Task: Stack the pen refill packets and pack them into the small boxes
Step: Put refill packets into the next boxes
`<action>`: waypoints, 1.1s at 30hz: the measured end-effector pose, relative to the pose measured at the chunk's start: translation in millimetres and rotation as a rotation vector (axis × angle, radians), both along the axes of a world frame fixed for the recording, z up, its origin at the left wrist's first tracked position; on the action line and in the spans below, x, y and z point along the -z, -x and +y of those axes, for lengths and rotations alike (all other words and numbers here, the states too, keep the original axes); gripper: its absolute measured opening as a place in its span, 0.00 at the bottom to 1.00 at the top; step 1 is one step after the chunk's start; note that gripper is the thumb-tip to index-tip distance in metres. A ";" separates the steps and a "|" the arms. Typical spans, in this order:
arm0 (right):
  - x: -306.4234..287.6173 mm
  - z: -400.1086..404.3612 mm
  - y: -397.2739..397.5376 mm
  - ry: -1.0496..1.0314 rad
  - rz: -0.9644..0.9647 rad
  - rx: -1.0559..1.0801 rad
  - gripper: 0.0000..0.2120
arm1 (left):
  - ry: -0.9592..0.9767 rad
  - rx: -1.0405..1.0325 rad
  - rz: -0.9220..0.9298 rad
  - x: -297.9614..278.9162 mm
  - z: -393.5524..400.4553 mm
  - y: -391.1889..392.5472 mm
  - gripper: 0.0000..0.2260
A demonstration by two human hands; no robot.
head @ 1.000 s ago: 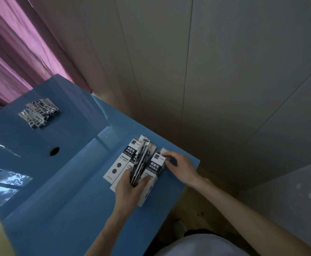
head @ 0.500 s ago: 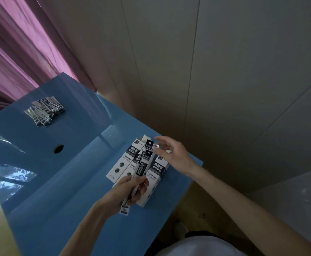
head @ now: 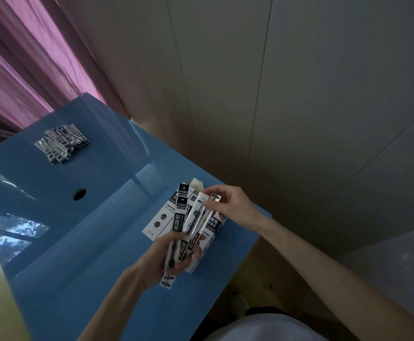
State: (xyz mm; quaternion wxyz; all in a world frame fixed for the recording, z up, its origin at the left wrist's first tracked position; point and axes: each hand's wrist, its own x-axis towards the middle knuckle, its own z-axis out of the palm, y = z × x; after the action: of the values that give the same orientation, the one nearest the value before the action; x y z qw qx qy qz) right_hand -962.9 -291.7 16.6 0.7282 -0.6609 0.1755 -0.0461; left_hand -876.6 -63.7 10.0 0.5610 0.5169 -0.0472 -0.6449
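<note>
Head view, looking down on a glossy blue tabletop [head: 83, 254] set against a beige panelled wall [head: 299, 94], with a purple curtain [head: 24, 70] at 10 o'clock.

The left hand [head: 163, 257], at 6 o'clock of centre, grips the lower ends of a fanned bundle of long, narrow black-and-white pen refill packets [head: 185, 232]; the fingers curl round the bundle from beneath and the thumb lies across its front. The packets point up toward 1 o'clock, and their lowest ends stick out below the hand.

The right hand [head: 228, 205], reaching in from 4 o'clock, pinches the top of one clear-fronted packet at the bundle's upper end between thumb and fingertips [head: 207, 205]; the grip is narrow.

Beneath the bundle, several small white cardboard boxes with dark printed labels [head: 160, 221] lie side by side on the table near its right edge. Whether any box is open cannot be told.

A second loose pile of silvery refill packets [head: 62, 143] lies well apart at 10 o'clock, on the far part of the table. A round dark hole [head: 79, 193] in the tabletop sits between that pile and the boxes.
</note>
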 end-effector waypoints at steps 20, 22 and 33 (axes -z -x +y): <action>-0.2 -6.7 7.7 -0.202 0.077 0.108 0.11 | -0.056 -0.165 -0.232 -10.8 0.8 5.4 0.16; -1.2 -5.8 7.0 -0.157 0.082 0.094 0.12 | -0.052 -0.151 -0.243 -11.3 1.2 6.6 0.16; 4.8 4.4 -0.6 0.089 0.064 0.000 0.14 | -0.092 -0.047 -0.406 -26.1 -2.8 5.1 0.15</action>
State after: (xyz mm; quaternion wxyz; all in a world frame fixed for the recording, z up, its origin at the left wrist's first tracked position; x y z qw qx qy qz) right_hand -962.3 -287.2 11.8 0.6921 -0.6938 0.1965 -0.0330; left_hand -881.7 -66.5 36.1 0.5305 0.6623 -0.1175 -0.5158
